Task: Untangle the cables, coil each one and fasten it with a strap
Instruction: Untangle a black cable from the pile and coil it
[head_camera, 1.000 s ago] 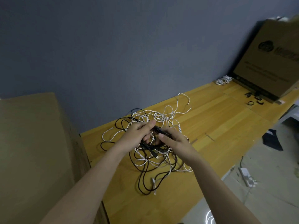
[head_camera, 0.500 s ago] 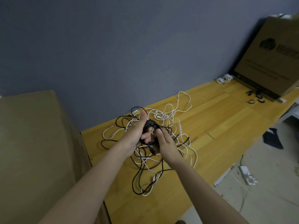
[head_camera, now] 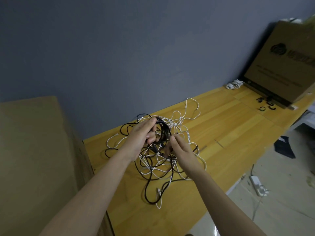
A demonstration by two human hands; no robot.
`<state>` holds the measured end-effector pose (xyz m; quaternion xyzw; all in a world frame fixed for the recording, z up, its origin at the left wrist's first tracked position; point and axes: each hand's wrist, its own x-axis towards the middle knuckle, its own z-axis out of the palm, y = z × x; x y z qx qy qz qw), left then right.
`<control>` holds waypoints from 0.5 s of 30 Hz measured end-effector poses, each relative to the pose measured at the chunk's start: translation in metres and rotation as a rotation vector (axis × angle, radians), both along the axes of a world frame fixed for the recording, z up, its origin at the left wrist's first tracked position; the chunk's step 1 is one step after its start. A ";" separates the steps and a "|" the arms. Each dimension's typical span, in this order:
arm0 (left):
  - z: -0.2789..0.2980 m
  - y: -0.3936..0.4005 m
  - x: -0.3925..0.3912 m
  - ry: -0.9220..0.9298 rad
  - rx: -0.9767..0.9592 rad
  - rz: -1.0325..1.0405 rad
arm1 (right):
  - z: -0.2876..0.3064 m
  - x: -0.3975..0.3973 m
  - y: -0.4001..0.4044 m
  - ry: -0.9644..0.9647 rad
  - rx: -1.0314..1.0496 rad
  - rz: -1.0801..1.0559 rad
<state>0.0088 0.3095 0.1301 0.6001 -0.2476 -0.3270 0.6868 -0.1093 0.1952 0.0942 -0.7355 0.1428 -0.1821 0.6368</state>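
Head view: cardboard box [head_camera: 281,62] beyond tangled cables [head_camera: 158,160].

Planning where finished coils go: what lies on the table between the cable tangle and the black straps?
Bare wood in the head view, from tangle to straps.

A loose tangle of thin white cables [head_camera: 180,123] and thicker black braided cables [head_camera: 148,184] sprawls over the yellow wooden tabletop, loops crossing each other. Part of a black cable is gathered into a raised coil [head_camera: 163,130] above the heap. A small bundle of coiled white cable [head_camera: 233,84] lies far off by the wall, and several short black straps [head_camera: 265,104] lie scattered nearby.
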 end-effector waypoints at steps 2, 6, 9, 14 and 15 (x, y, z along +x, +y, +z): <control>-0.002 0.002 0.004 -0.016 0.022 0.044 | -0.004 -0.001 0.000 -0.051 -0.035 -0.126; -0.002 0.003 0.007 0.011 0.006 0.005 | 0.012 0.017 -0.007 -0.184 -0.135 -0.375; 0.003 0.005 0.006 0.077 -0.001 -0.041 | 0.023 0.033 -0.019 -0.169 -0.173 -0.418; 0.008 0.005 0.006 0.236 -0.135 0.004 | -0.011 0.041 -0.012 0.250 -0.183 -0.117; 0.009 0.004 0.006 0.285 -0.179 0.022 | -0.023 0.038 -0.007 0.306 -0.197 -0.058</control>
